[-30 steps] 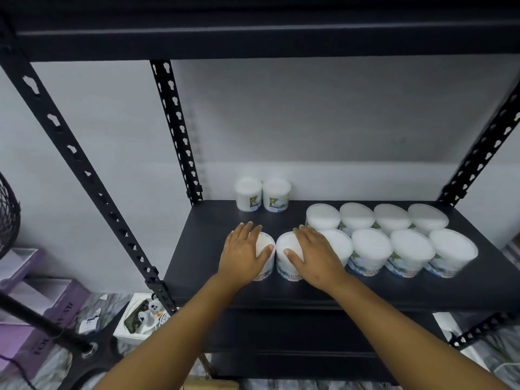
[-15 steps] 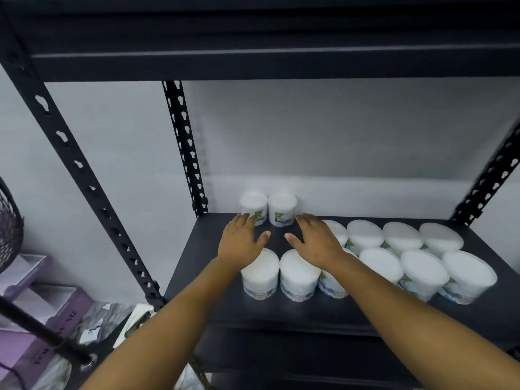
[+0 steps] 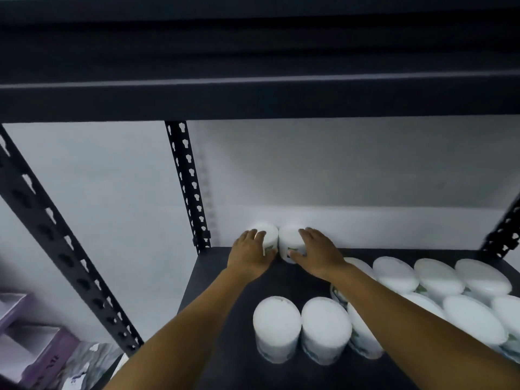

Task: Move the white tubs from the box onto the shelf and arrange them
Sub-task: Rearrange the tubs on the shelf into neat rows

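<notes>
Two white tubs stand side by side against the wall at the back of the black shelf (image 3: pixel 222 311). My left hand (image 3: pixel 249 256) wraps the left back tub (image 3: pixel 269 234), fingers over its top and thumb on its front. My right hand (image 3: pixel 319 254) holds the right back tub (image 3: pixel 289 238) the same way. Nearer to me, two more tubs (image 3: pixel 277 327) (image 3: pixel 326 329) stand together at the shelf's front. Several tubs (image 3: pixel 394 274) fill two rows to the right, partly hidden under my right forearm. The box is out of view.
A black shelf board (image 3: pixel 253 88) hangs low overhead. Perforated black uprights (image 3: pixel 187 187) (image 3: pixel 64 251) stand at the left, another (image 3: pixel 503 235) at the right. Purple boxes (image 3: pixel 42 353) and packets lie on the floor at lower left.
Both hands left the two front tubs and reached back to the pair by the wall, closing round them. The view has tilted up and moved closer to the shelf.
</notes>
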A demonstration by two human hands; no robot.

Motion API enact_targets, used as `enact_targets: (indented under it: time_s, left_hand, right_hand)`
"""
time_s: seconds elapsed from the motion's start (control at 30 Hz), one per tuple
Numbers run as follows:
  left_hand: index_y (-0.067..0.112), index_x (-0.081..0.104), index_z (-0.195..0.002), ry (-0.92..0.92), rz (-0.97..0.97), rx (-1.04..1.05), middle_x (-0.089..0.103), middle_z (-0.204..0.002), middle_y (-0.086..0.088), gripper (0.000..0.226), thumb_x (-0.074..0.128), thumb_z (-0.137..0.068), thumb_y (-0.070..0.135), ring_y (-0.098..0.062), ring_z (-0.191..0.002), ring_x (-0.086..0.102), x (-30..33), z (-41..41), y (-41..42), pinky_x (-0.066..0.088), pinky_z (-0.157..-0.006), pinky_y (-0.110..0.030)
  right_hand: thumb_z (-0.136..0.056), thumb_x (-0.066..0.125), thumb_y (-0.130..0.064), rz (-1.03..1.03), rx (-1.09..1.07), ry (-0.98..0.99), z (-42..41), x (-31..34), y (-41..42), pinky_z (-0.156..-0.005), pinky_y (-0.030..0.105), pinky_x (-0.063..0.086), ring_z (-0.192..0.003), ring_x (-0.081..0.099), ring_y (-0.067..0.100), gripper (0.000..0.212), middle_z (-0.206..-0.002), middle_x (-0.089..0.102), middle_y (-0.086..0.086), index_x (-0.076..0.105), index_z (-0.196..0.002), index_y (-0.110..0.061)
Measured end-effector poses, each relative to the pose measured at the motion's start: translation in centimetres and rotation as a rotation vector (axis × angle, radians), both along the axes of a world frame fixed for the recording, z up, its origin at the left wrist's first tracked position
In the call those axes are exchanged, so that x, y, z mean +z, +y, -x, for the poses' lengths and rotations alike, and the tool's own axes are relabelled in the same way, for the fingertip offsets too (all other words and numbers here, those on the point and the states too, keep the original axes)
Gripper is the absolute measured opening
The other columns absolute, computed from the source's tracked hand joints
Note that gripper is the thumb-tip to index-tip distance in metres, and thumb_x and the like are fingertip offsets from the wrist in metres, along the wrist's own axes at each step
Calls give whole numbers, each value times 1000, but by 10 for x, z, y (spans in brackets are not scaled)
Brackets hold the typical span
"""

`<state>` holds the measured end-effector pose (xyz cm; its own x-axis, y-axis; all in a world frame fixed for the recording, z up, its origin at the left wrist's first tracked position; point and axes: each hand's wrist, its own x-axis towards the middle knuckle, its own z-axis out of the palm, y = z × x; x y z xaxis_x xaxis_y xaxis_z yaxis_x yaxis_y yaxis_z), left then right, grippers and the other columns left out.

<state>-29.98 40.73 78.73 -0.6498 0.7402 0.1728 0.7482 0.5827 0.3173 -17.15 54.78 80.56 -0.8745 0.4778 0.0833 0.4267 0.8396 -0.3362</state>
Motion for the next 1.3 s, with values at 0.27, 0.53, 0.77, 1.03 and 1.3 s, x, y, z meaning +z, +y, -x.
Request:
enact_targets:
  time_s: [0.27, 0.53, 0.77, 1.03, 1.3]
  left_hand:
    - [15, 44, -133, -29, -17, 38, 48, -133, -5, 70, 62, -79, 56, -26, -124, 41, -10, 25, 23, 40, -98, -37]
    - [16, 31, -140, -146, 7, 61, 33, -142, -9, 81, 64, -77, 56, -32, -125, 38, -28, 39, 33, 41, -100, -42]
    - [21, 25, -145, -278, -9, 87, 2, -157, -16, 84, 69, -79, 47, -36, -139, 23, -28, 47, 41, 34, -107, -46]
    - [19, 34, -142, -349, -74, 122, 33, -139, -9, 76, 71, -79, 40, -29, -126, 39, -28, 52, 42, 42, -100, -39]
    - [17, 37, -141, -337, -157, 86, 34, -140, -8, 79, 75, -75, 39, -26, -125, 41, -30, 43, 25, 41, -103, -36]
  right_hand:
    - [-83, 60, -51, 17, -51, 10, 25, -18, 21, -106, 34, 32, -131, 36, 26, 72, -142, 39, 10, 37, -138, -10]
    - [-73, 66, -55, 103, -73, 34, 45, -34, 32, -96, 37, 43, -120, 44, 25, 75, -133, 40, 5, 39, -131, -16]
    - [-73, 69, -55, 210, -153, 32, 59, -39, 36, -100, 35, 40, -128, 39, 26, 87, -147, 28, 8, 30, -141, -17]
    - [-71, 75, -49, 303, -201, 104, 60, -45, 37, -97, 31, 41, -125, 44, 25, 89, -143, 33, 11, 32, -142, -16]
    - [-71, 75, -49, 277, -148, 128, 34, -40, 32, -87, 23, 39, -118, 46, 22, 81, -137, 37, 9, 39, -136, -16]
